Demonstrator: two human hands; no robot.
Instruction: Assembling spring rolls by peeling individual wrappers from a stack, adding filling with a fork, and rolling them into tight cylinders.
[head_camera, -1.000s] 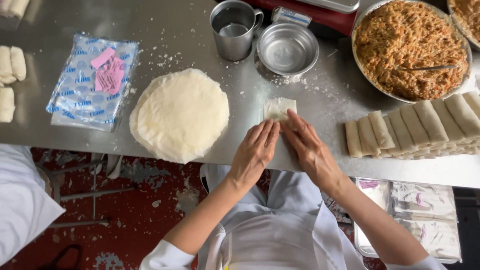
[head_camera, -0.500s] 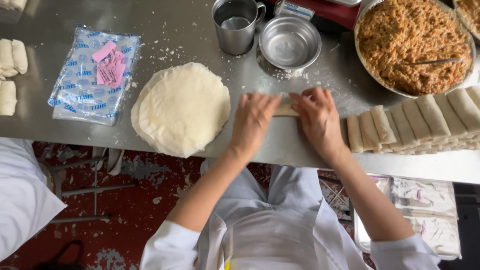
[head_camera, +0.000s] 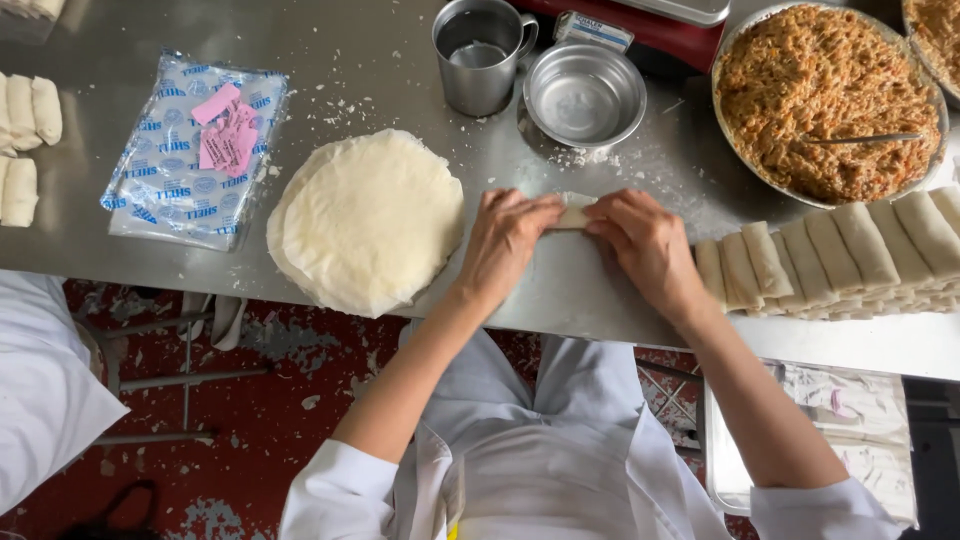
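Right of the wrapper stack (head_camera: 365, 222), our left hand (head_camera: 505, 240) and right hand (head_camera: 645, 245) clench 1 half-rolled spring roll (head_camera: 573, 213); finished rolls (head_camera: 830, 255) lie farther right, many wrappers remain.

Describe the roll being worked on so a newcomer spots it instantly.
On the steel table, just below the empty round metal bowl, the left hand and right hand meet. The small pale roll pinched between them lies alone, unlike the finished rolls lined up to the right.
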